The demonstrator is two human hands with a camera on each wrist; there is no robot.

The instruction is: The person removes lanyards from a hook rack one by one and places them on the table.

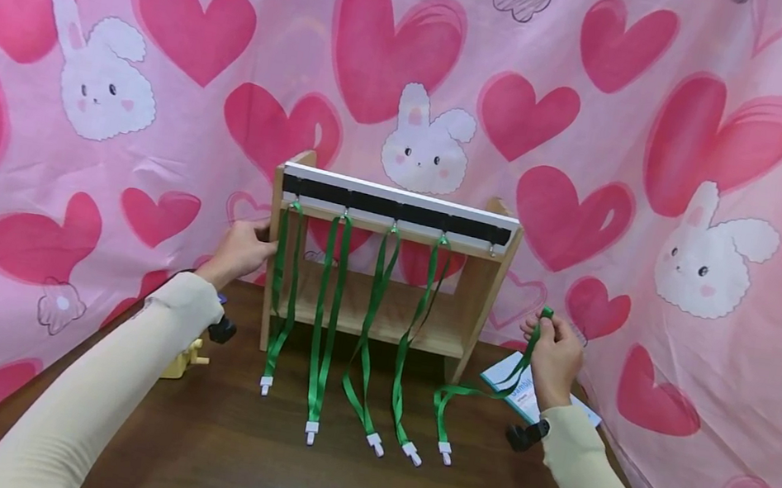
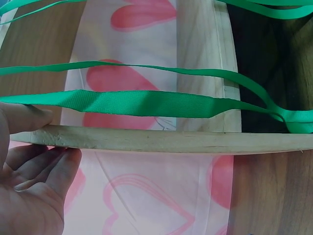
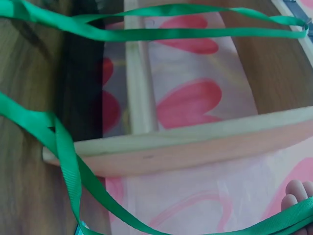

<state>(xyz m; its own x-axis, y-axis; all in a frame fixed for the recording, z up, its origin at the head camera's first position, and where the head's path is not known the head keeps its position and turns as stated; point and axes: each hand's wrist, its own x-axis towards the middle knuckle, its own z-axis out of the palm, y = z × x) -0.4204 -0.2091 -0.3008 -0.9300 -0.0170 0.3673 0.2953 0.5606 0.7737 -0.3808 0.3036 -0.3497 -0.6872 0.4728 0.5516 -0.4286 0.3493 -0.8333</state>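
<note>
A small wooden rack (image 1: pixel 481 307) stands on the table, with a black strip (image 1: pixel 420 217) and a row of metal hooks along its top. Several green lanyards (image 1: pixel 325 326) hang from the hooks, their white clips lying on the table; the rightmost hook (image 1: pixel 493 250) is bare. My left hand (image 1: pixel 242 251) grips the rack's left side panel (image 2: pixel 146 138), thumb on one face and fingers on the other. To the right of the rack, my right hand (image 1: pixel 556 352) pinches the top of another green lanyard (image 1: pixel 468 391). Its white clip (image 1: pixel 444 452) rests on the table.
Beneath the right forearm lies a blue and white booklet (image 1: pixel 525 384). A yellow object (image 1: pixel 179 364) sits behind my left forearm. Pink cloth (image 1: pixel 176 114) with hearts and rabbits surrounds the brown table (image 1: pixel 239 473) at the back and sides.
</note>
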